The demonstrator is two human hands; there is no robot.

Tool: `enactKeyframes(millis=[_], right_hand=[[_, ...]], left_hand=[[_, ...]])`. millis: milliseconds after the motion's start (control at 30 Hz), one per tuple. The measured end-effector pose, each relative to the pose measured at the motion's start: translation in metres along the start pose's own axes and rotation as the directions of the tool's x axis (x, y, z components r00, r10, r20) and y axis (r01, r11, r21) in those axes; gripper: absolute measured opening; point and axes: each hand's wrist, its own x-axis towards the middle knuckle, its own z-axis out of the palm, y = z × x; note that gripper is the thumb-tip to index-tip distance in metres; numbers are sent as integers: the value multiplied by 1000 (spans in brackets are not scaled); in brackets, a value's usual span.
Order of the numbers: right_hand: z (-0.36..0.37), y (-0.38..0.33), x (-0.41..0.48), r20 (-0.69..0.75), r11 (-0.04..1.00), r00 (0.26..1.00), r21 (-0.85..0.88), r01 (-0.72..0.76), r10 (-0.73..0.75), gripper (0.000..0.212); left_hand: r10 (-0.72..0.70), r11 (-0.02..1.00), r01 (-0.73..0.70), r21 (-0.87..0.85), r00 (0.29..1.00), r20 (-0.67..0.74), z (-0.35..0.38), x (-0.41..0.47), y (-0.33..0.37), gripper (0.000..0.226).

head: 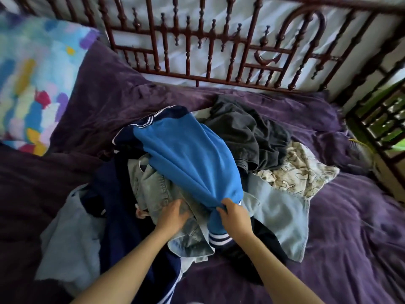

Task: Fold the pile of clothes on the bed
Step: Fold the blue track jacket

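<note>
Fabric bunches in the right hand (pixel 234 216): its fingers are curled round a gathered fold of the blue top (pixel 186 154) close to the hem, just above the white-striped band (pixel 219 236). From that grip the top runs away toward 11 o'clock, draped over the pile of clothes (pixel 252 150), with a navy yoke and white piping at its far end.

At 9 o'clock from the grip, and near it, the left hand (pixel 172 216) lies on a washed denim garment (pixel 151 185). Its fingers sink into the folds, but I cannot tell whether they pinch the cloth or only press it.

Further out, a dark grey garment (pixel 247 132) sits at 1 o'clock, a cream printed cloth (pixel 298 170) at 2 o'clock, a pale denim shirt (pixel 282 213) at 3 o'clock and a navy garment (pixel 118 205) at 9 o'clock. The whole heap rests mid-way across the purple-covered bed (pixel 350 227), with a carved wooden rail (pixel 197 77) at 12 o'clock and a patterned pillow (pixel 28 84) at 10 o'clock.

The blue top looks like soft, light knit: limp, not slippery, nothing to break. Held by one bunched point it would probably hang twisted and drag its neighbours along. A better hold, I judge, is two spread points along the hem or at the shoulders, so it falls flat for folding. The denim beneath seems heavier and stiffer, likely to snag.
</note>
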Motion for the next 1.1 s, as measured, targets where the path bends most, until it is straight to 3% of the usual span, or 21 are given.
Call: enactKeyframes(millis=[100, 167, 233, 333, 433, 533, 633, 733, 800, 867, 900, 933, 967, 1033, 1100], right_hand=[[-38, -10, -25, -117, 989, 992, 128, 70, -55, 23], [-65, -18, -44, -213, 967, 973, 218, 134, -87, 18], [-100, -28, -60, -314, 932, 944, 300, 203, -104, 14], [-163, -48, -79, -481, 866, 868, 374, 332, -125, 28], [-213, -71, -99, -618, 768, 771, 416, 488, -155, 40], [-243, -77, -126, -732, 643, 676, 475, 601, -92, 44], [-256, -59, -135, -808, 539, 582, 532, 653, 92, 42], [-240, -9, -116, -725, 538, 570, 679, 499, 386, 41], [-211, 34, -100, -654, 665, 538, 716, 214, 531, 37], [-170, 68, -89, -504, 743, 608, 631, -225, 613, 30], [-149, 74, -86, -411, 766, 672, 513, -389, 616, 36], [-128, 70, -86, -343, 811, 746, 377, -448, 571, 42], [-108, 60, -83, -298, 879, 830, 239, -413, 471, 47], [-74, 23, -79, -86, 983, 980, 57, -173, 178, 57], [-38, -13, -77, 165, 995, 986, 99, -11, -6, 58]], left_hand=[[18, 963, -20, -267, 1000, -13, -14, -16, 10, 22], [56, 950, -82, -301, 994, -95, -30, -20, 11, 45], [106, 969, -139, -202, 981, -164, -46, -15, 10, 79], [200, 979, -184, 86, 941, -272, -77, -24, 33, 96], [278, 932, -184, 311, 915, -293, -101, -28, 51, 105], [349, 875, -202, 440, 893, -285, -112, -28, 67, 100], [387, 833, -197, 517, 875, -291, -106, -23, 62, 66], [312, 870, -182, 458, 923, -226, -94, -25, 42, 32], [313, 886, -231, 401, 938, -151, -91, -28, 35, 26], [335, 893, -289, 344, 939, -81, -92, -34, 38, 15], [360, 877, -328, 351, 933, -27, -92, -38, 44, 13], [390, 848, -374, 375, 920, 35, -89, -44, 52, 13], [420, 817, -419, 397, 903, 90, -85, -52, 62, 14], [476, 808, -493, 323, 869, 135, -73, -69, 81, 13], [450, 885, -457, 87, 889, 87, -65, -79, 93, 14]])
